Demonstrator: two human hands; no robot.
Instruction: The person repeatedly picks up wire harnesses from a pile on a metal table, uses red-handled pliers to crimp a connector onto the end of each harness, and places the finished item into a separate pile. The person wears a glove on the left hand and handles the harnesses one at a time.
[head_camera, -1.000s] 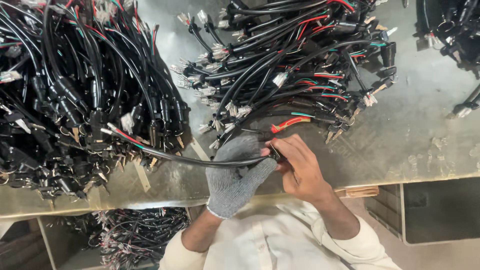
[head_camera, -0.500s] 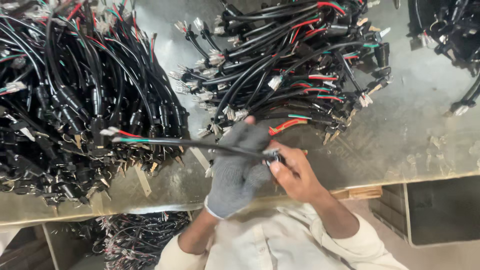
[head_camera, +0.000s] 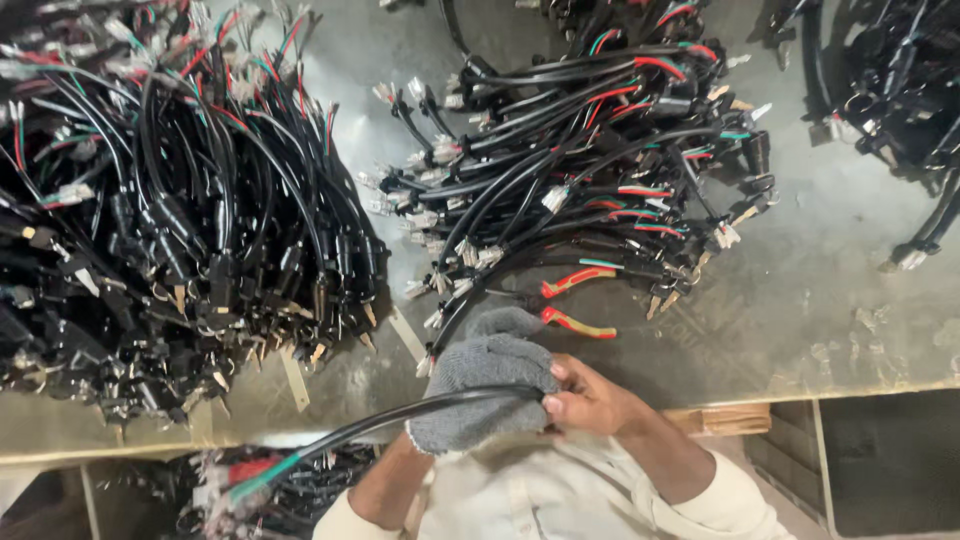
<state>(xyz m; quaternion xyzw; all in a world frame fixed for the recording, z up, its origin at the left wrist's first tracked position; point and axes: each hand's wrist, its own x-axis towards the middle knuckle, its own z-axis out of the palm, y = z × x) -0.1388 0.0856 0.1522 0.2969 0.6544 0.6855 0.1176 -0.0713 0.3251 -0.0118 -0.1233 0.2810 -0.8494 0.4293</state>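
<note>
Your left hand (head_camera: 490, 385), in a grey knitted glove, sits low in the middle of the frame, its fingers curled shut around a black cable (head_camera: 400, 422). Your bare right hand (head_camera: 590, 400) meets it just to the right, fingertips pinched on the end of the same cable where it comes out of the glove. Both hands are touching each other at the near edge of the metal table (head_camera: 860, 290).

From your hands the cable runs down and to the left, off the table edge, and ends in the lower left of the frame in loose red, green and white wires (head_camera: 240, 485) with small plugs. That end hangs over another heap of cables (head_camera: 300, 505) lying below table level.

Just above your glove, a pair of cutters with red and yellow handles (head_camera: 570, 300) lies on the table, its head tucked under the middle pile of cables (head_camera: 570, 170). That pile fills the upper centre. A larger pile (head_camera: 170, 220) covers the left side of the frame, its brass plug pins pointing towards you. A third bundle (head_camera: 900, 90) sits in the upper right corner, well apart from your hands.
</note>
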